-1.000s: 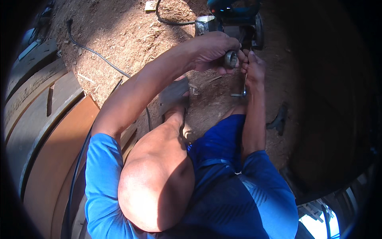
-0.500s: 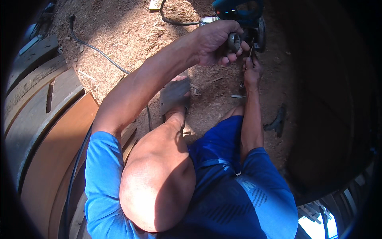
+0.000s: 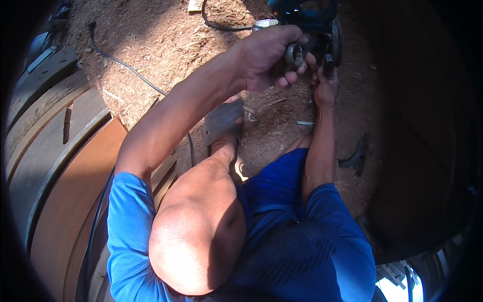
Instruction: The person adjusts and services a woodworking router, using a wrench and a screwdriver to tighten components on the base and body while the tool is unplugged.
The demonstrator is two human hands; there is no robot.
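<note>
A teal and black power tool (image 3: 302,15) with a round base edge (image 3: 336,43) lies on the ground at the top of the view. Beside it, my left hand (image 3: 266,55) is closed around a dark metal ring-shaped piece (image 3: 294,56), its hollow end facing up. The rest of that piece is hidden by the fingers. My right hand (image 3: 326,89) is at the tool's base, fingers closed and pointing away from me. Something small and dark shows at its fingertips, but shadow hides what it is.
Sawdust and wood chips cover the ground (image 3: 151,50). Curved wooden boards (image 3: 75,186) are stacked at the left, with a grey cable (image 3: 128,68) near them. A dark object (image 3: 358,155) lies right of my right forearm. A large dark shape (image 3: 412,126) fills the right side.
My right hand has moved slightly up and right, closer against the tool's base. The thin piece seen at its fingertips before no longer shows. My left hand keeps its grip.
</note>
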